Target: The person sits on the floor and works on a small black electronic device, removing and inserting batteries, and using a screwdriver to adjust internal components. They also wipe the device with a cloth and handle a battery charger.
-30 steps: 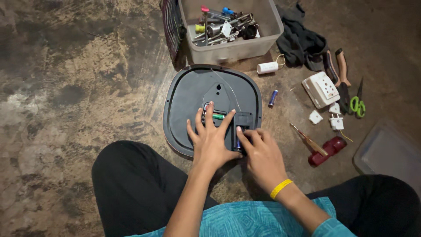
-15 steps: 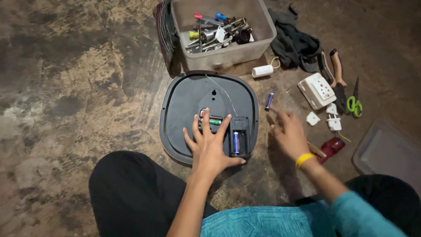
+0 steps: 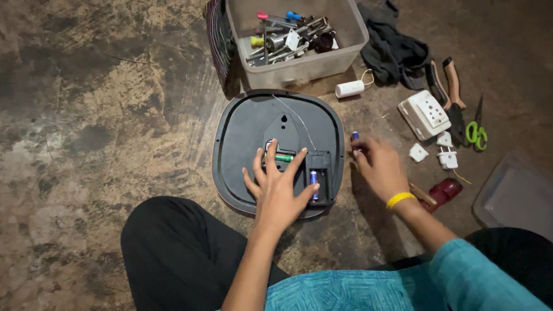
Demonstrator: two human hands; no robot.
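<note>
1. I see the left hand flat and spread on the grey back of a wall clock that lies face down on the floor; the hand holds nothing, it only presses the clock steady.
2. A battery sits in the open battery slot at the near right of the clock back, just beside the left thumb.
3. The right hand is on the floor just right of the clock, its fingertips pinched around a second small battery with a blue end.
4. In my judgement, good practice here is to keep the palm's weight on the clock so it cannot slide, and to check the battery's end before seating it.
5. Far of the clock stands a clear tub of tools, touching the clock's far edge; a white cylinder lies beside it.
6. Well right lie a dark cloth, pliers, green scissors, a white socket block and a red tool.
7. Nothing lies between the right hand and the slot. The nearest clutter is the red tool at the wrist.
</note>
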